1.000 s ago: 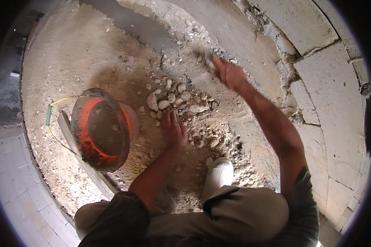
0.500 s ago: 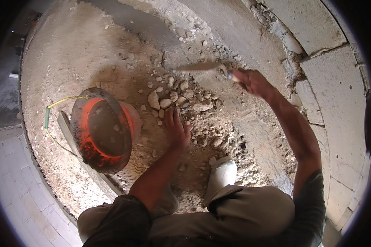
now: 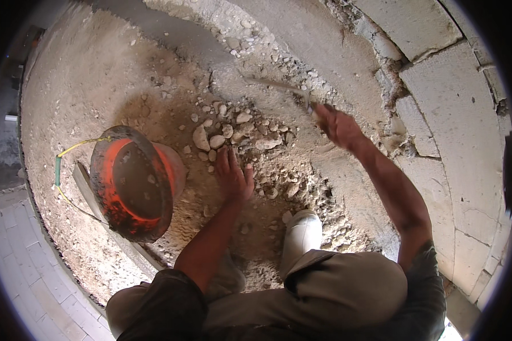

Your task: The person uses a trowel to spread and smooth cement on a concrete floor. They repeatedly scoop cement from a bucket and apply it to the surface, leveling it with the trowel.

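Note:
My right hand (image 3: 338, 125) grips the handle of a trowel (image 3: 280, 86) above the ground, right of the loose stones. Its thin blade points left, is seen nearly edge-on and is smeared by motion. With fingers stretched out, my left hand (image 3: 233, 175) rests on the rubble, and its fingertips lie just below a heap of pale stones (image 3: 267, 140). To the left of that hand an orange bucket (image 3: 105, 187) with a dirty dark rim holds grey, wet-looking mortar (image 3: 142, 176).
A yellow handle with a green grip (image 3: 57, 170) sticks out from the bucket. Beside it lies a wooden board (image 3: 125, 247). A smooth grey mortar strip (image 3: 170, 28) runs at the far side. Block wall (image 3: 444, 96) stands at right; my white boot (image 3: 302, 236) is on the rubble.
The trowel blade has turned from showing its face to nearly edge-on, and its handle side has dropped a little. My left hand stays on the rubble; the whole view has shifted slightly.

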{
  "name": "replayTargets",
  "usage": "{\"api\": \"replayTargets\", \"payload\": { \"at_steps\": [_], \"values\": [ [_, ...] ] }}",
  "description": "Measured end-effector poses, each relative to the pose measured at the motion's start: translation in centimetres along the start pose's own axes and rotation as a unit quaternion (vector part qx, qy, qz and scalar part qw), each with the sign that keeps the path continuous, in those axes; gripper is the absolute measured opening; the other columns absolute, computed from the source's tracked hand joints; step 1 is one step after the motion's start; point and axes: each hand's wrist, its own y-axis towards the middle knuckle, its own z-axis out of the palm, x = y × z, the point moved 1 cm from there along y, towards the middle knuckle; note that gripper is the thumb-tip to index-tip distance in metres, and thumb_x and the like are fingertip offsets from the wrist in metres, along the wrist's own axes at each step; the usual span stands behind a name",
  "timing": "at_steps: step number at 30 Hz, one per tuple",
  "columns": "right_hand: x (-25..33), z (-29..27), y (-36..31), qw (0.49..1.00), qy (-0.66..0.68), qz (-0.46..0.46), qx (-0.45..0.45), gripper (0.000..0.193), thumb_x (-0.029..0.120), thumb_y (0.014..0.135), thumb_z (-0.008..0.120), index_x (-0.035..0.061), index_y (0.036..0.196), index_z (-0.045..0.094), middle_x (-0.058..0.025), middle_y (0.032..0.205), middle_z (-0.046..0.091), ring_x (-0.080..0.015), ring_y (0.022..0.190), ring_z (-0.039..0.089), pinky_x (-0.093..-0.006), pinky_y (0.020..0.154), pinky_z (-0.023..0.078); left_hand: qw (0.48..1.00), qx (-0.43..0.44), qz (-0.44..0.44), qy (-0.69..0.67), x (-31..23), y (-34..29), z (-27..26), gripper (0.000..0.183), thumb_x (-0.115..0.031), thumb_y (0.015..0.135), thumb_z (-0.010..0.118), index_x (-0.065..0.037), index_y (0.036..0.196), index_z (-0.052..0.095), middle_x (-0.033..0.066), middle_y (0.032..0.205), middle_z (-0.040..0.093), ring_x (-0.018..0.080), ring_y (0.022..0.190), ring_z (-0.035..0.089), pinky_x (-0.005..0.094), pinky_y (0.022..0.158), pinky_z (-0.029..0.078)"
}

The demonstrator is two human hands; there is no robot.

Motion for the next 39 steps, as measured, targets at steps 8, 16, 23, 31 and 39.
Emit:
{"api": "replayTargets", "payload": {
  "at_steps": [8, 16, 23, 31, 39],
  "values": [
    [-2.1, 3.7, -10.4, 0.977, 0.181, -0.099, 0.058, 0.046, 0.024, 0.104, 0.048, 0.0241, 0.148, 0.033, -0.0236, 0.128, 0.058, -0.0346, 0.081, 0.071, -0.0418, 0.067, 0.065, 1.0, -0.008, -0.014, 0.012, 0.0, -0.2, 0.6, 0.068, -0.036, 0.094, 0.054, 0.002, 0.147, 0.035, 0.0208, 0.153, 0.031, 0.0398, 0.144, 0.027, 0.0567, 0.115, 0.024],
    [3.9, 10.9, -15.9, 0.991, 0.134, 0.028, 0.001, 0.04, 0.013, 0.1, 0.045, 0.0, 0.135, 0.032, -0.0252, 0.111, 0.055, -0.0332, 0.085, 0.066, -0.0446, 0.06, 0.06, 1.0, -0.02, 0.002, -0.001, 0.1, -0.1, 0.6, 0.067, -0.044, 0.1, 0.044, 0.004, 0.145, 0.036, 0.021, 0.151, 0.032, 0.0405, 0.143, 0.028, 0.0579, 0.114, 0.024],
    [0.5, 4.7, -10.7, 0.993, 0.113, -0.026, -0.009, 0.041, 0.026, 0.105, 0.038, 0.0078, 0.142, 0.035, -0.0231, 0.117, 0.061, -0.0297, 0.075, 0.067, -0.0409, 0.059, 0.057, 1.0, -0.01, 0.002, 0.008, 0.2, -0.2, 0.5, 0.063, -0.034, 0.097, 0.05, 0.004, 0.145, 0.036, 0.0222, 0.153, 0.031, 0.0416, 0.143, 0.028, 0.0569, 0.115, 0.024],
    [-6.0, -3.6, -0.1, 0.988, 0.095, 0.106, 0.059, 0.046, 0.04, 0.107, 0.036, 0.0121, 0.143, 0.044, -0.0207, 0.104, 0.069, -0.0279, 0.072, 0.068, -0.0398, 0.065, 0.057, 1.0, -0.004, -0.007, 0.019, -0.1, -0.2, 0.3, 0.065, -0.036, 0.096, 0.051, 0.005, 0.144, 0.038, 0.0222, 0.152, 0.032, 0.0414, 0.142, 0.028, 0.0569, 0.115, 0.023],
    [-6.8, -2.1, 2.2, 0.994, 0.025, 0.071, 0.083, 0.049, 0.048, 0.106, 0.031, 0.0153, 0.142, 0.041, -0.0252, 0.103, 0.067, -0.0363, 0.088, 0.071, -0.0532, 0.078, 0.059, 1.0, -0.027, 0.003, 0.004, 0.0, 0.0, 0.4, 0.066, -0.035, 0.093, 0.054, 0.005, 0.144, 0.038, 0.0221, 0.152, 0.033, 0.0412, 0.143, 0.027, 0.0567, 0.115, 0.024]
  ]
}}
